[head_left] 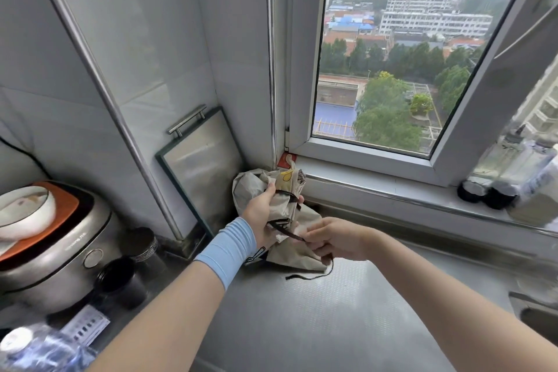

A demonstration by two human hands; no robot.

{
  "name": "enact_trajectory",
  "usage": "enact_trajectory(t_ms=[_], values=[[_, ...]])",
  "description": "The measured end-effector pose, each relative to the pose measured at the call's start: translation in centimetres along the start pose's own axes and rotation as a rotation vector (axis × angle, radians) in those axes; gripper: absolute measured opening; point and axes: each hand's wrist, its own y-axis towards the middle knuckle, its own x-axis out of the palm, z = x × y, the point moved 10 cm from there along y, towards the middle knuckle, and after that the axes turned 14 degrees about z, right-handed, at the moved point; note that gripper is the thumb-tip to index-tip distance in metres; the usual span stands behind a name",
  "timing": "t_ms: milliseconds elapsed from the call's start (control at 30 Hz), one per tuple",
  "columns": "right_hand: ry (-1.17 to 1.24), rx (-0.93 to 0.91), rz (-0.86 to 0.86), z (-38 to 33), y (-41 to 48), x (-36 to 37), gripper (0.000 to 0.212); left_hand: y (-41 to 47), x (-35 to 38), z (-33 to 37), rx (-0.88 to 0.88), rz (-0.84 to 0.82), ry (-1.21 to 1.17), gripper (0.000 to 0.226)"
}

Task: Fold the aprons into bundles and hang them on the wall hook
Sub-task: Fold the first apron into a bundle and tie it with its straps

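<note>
Fingers (269, 190) of the left hand (261, 213) curl round the beige apron bundle (249, 186), held above the steel counter (332, 317) in the far corner, just below a red wall hook (285, 161). Right hand (335, 238) pinches the dark strap (287, 231), loose end trailing on the counter. Rice cooker (60, 248) at near left; its lettering is unreadable.

Left hand (261, 214) grips the beige apron bundle (280, 205) (under the window), right hand (335, 238) pinches its dark strap (287, 231).
</note>
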Motion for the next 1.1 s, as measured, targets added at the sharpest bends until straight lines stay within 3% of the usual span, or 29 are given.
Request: enact_trajectory(t_ms=[133,267,333,367,467,533,733,800,933,1100], values=[[-0.246,0.064,0.019,0.9,0.1,-2.3,0.021,0.1,-0.9,-0.2,0.007,-0.056,0.198,0.069],[-0.854,-0.017,0.233,-1.5,1.0,-4.6,0.012,-0.7,0.1,-2.1,0.017,-0.11,0.447,0.08],[-1.131,-0.077,0.278,-2.6,1.6,-5.2,0.017,-1.4,1.0,-2.5,0.093,-0.143,0.683,0.094],[-1.195,-0.085,0.283,-3.0,1.7,-5.3,0.019,-1.8,1.6,-2.5,0.153,-0.175,0.783,0.09],[-1.266,-0.085,0.27,-4.7,1.3,-5.5,0.023,-2.8,2.1,-1.7,0.316,-0.16,1.008,0.047],[-1.304,-0.1,0.258,-5.8,1.4,-5.5,0.023,-2.8,2.0,-1.3,0.384,-0.093,1.05,0.048],[-1.589,-0.246,0.274,-8.6,1.8,-3.0,0.028,-1.6,1.3,-3.0,0.327,0.001,1.093,0.04],[-1.589,-0.314,0.308,-9.3,1.5,-2.0,0.027,-0.8,0.4,-2.1,0.379,0.072,1.089,0.046],[-1.393,-0.432,0.362,-8.1,0.8,-1.3,0.024,0.9,-0.9,-2.9,0.286,0.101,1.067,0.041],[-1.447,-0.728,0.428,-6.7,-0.8,1.0,0.02,1.3,0.1,-4.3,0.307,0.115,1.154,0.037]])
